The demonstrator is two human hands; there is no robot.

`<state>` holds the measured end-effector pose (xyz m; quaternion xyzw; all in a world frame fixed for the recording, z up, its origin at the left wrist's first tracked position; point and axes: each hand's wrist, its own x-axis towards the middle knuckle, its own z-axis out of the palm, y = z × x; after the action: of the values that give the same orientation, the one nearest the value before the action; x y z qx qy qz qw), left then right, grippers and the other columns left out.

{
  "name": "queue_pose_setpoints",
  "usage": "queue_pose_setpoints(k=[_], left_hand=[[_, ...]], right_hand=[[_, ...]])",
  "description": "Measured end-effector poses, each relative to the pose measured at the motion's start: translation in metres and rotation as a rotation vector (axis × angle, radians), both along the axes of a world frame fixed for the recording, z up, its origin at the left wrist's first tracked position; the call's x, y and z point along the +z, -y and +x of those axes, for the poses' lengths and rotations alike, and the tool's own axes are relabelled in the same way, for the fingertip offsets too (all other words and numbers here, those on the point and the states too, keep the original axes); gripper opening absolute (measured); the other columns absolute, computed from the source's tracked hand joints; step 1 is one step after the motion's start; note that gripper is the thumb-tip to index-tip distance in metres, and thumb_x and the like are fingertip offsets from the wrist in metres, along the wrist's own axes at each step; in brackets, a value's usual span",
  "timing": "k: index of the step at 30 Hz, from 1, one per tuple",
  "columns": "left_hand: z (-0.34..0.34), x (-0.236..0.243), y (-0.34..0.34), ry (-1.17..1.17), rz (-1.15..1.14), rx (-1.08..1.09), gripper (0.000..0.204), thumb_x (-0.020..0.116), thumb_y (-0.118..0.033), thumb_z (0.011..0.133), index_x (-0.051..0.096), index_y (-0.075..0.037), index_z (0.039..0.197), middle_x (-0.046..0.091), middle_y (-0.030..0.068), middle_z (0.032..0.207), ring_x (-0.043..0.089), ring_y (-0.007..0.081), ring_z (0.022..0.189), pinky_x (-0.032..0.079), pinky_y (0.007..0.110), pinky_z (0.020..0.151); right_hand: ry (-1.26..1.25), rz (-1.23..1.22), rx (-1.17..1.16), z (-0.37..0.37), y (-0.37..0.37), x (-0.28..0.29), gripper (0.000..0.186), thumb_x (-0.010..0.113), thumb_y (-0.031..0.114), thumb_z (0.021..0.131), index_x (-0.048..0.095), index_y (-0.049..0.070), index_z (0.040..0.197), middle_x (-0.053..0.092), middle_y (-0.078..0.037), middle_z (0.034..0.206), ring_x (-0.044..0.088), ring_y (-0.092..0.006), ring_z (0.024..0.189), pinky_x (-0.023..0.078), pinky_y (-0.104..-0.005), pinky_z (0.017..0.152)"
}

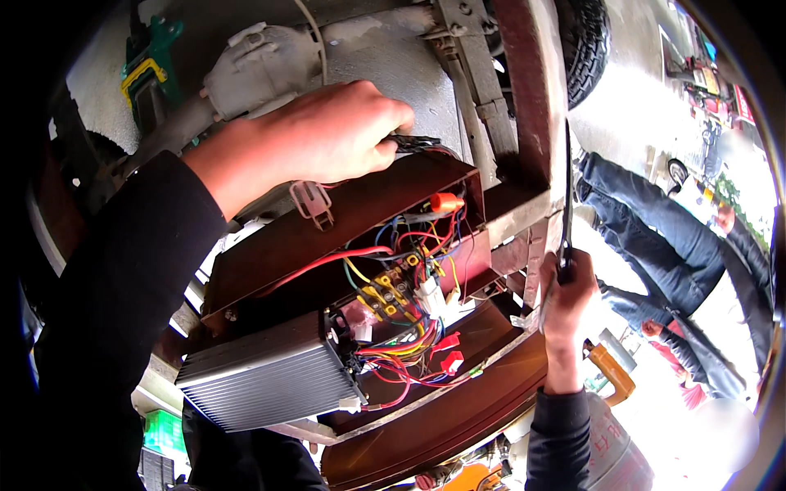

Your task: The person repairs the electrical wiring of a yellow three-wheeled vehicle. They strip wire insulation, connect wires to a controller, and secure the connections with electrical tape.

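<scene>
The left hand (pixel 352 131) is over the far side of the brown box (pixel 327 237), with its fingers bent and closed on a dark bundle (pixel 417 144). I cannot tell if the bundle is wires or something else. The right hand (pixel 571 299) is on the right, with its fingers wrapped around the low end of a long black strip (pixel 566 196), which runs to the far side along the red post (pixel 530 90). The box is open, and many wires (pixel 409 353) in red, yellow, blue and green spill out of it. Near the middle are yellow connectors (pixel 386 296), and an orange cap (pixel 446 202) sits at the far right end. A gray ridged block (pixel 266 372) leans at the near left, and its wires come out on its right. I cannot see what holds it up. If it slips, I think it could tug its wires loose. A hard pull by the left hand could scrape the bundle on the box's edge, if the two touch. The strip's free end could swing and hit the tire (pixel 588 53). Loose wires could also get pinched between the block and the box.
</scene>
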<state>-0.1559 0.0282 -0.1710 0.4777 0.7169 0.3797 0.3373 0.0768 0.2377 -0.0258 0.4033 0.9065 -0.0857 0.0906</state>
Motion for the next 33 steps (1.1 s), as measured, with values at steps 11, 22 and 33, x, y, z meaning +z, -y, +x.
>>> queue_pose_setpoints(k=[11, 22, 33], left_hand=[[0.003, 0.006, -0.019, -0.269, -0.101, -0.122, 0.015, 0.058, -0.006, 0.08, 0.055, 0.005, 0.089, 0.061, 0.0222, 0.068, 0.064, 0.0397, 0.07, 0.051, 0.046, 0.065], [-0.001, -0.014, -0.018, 0.682, -0.207, 0.242, 0.018, 0.05, -0.001, 0.088, 0.063, 0.005, 0.099, 0.063, 0.0031, 0.076, 0.059, 0.0099, 0.064, 0.047, 0.026, 0.061], [-0.007, -0.025, -0.005, 1.084, -0.221, 0.42, 0.016, 0.057, -0.007, 0.09, 0.057, -0.004, 0.105, 0.062, 0.0023, 0.09, 0.059, 0.0085, 0.082, 0.044, 0.022, 0.065]], right_hand=[[-0.007, -0.062, 0.231, 0.012, -0.073, -0.027, 0.049, 0.074, 0.016, 0.082, 0.054, 0.005, 0.125, 0.062, -0.016, 0.102, 0.063, -0.0303, 0.09, 0.051, -0.0393, 0.078], [-0.343, -0.036, 0.223, -0.026, -0.011, -0.004, 0.035, 0.062, 0.003, 0.084, 0.058, 0.001, 0.118, 0.062, -0.019, 0.105, 0.063, -0.0342, 0.098, 0.051, -0.0406, 0.087], [0.042, -0.441, 0.4, -0.145, 0.049, -0.084, 0.016, 0.065, 0.014, 0.077, 0.07, 0.004, 0.088, 0.064, -0.022, 0.072, 0.064, -0.0401, 0.075, 0.051, -0.0437, 0.073]])
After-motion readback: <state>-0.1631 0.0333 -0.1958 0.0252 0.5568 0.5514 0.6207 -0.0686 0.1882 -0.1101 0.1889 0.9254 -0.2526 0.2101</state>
